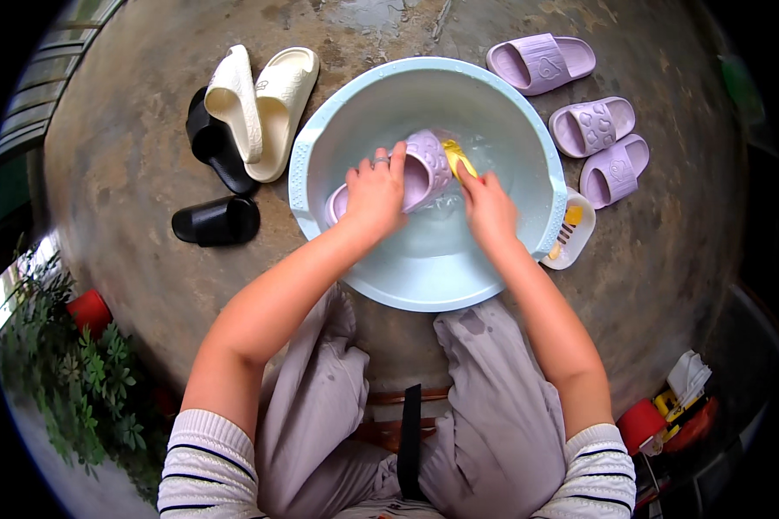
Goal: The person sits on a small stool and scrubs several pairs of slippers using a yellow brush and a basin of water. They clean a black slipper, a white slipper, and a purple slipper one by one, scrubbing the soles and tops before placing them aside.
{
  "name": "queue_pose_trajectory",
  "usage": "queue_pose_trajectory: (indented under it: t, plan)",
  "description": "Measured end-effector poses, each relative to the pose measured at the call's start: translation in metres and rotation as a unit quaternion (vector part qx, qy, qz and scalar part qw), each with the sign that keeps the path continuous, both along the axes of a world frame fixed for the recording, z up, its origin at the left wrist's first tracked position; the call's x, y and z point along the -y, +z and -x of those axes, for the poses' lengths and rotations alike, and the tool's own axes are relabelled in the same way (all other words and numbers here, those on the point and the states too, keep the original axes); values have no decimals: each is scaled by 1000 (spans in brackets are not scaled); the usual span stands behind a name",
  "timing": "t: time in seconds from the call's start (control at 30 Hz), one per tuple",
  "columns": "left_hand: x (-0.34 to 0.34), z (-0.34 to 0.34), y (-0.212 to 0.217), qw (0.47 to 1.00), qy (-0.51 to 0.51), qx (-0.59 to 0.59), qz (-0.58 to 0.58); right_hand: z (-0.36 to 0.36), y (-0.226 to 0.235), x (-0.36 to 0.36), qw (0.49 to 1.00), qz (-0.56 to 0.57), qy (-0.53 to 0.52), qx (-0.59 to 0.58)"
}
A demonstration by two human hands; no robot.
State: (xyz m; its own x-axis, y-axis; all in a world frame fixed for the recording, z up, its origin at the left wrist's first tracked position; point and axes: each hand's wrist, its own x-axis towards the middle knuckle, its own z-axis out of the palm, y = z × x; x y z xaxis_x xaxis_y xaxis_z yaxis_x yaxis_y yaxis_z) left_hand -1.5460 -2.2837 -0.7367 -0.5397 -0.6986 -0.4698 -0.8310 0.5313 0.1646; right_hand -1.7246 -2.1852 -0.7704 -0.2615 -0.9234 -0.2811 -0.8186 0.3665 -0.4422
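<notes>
Black slides (216, 173) and cream slides (264, 108) left on concrete, apparently unwashed. Lilac slipper (420, 173) held in water-filled basin (320, 147), left hand (374, 195) fingers curled over it; yellow brush (457, 158) pinched by right hand (489, 208). Three lilac slippers (580, 117) set aside; washed or not, cannot be told.

Soft, even daylight fills the scene, with no hard shadows; only faint shade lies under the pale blue basin (320, 138) and the slippers on the concrete floor (130, 173). The water (446, 229) shows mild glints. The centre is sharp. Fisheye bending curves the edges, which fall into a black rim, and the plants (78, 381) at lower left look smeared.
</notes>
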Motion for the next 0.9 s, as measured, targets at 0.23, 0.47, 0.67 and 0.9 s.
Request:
queue_pose_trajectory:
  t: [0.23,0.47,0.67,0.9]
  plan:
    - [5,-1,-7,999,18,3,-33,-5,-1,-6,1000,8,-9,3]
    - [2,-7,-19,999,18,-21,-23,-16,0,27,996,-82,-20,1]
    - [4,-12,-23,999,34,-15,-16,-16,7,-9,996,-84,-8,10]
    - [1,-12,-19,998,3,-28,58,-24,-18,33,999,-25,-40,14]
